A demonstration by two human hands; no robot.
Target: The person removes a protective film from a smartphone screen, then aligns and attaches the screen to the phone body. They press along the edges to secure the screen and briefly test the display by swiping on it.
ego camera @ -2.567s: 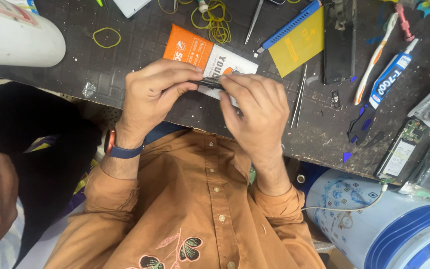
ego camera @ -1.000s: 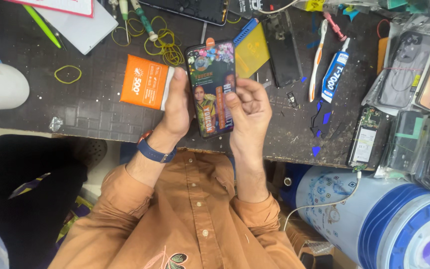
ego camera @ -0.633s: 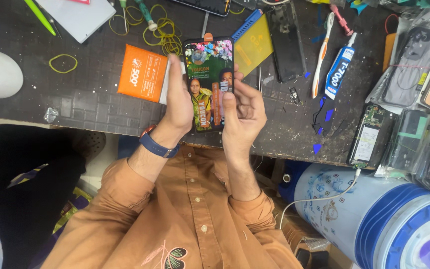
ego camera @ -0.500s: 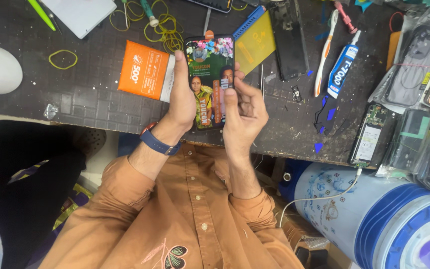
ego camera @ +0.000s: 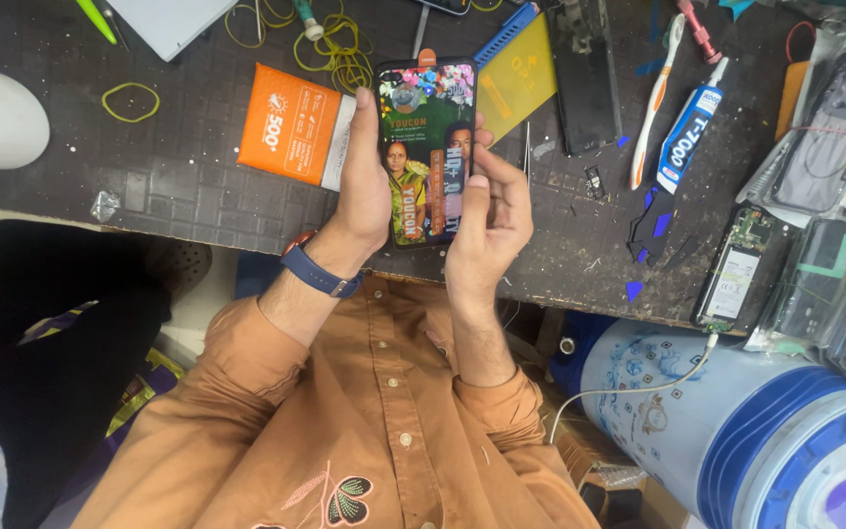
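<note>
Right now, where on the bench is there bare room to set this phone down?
Bare mat lies below the orange box, toward the bench edge, right of the rubber band. A smaller gap sits between the toothbrush and your right hand. The right end is crowded with phone parts.

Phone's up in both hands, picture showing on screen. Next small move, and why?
Probably a right hand thumb press down the phone face: that thumb already lies on the lower glass, and the left hand grips the opposite edge, steadying the phone above the dark mat.

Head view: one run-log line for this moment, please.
left hand: grips phone | right hand: thumb on screen | orange box: on bench beside
</note>
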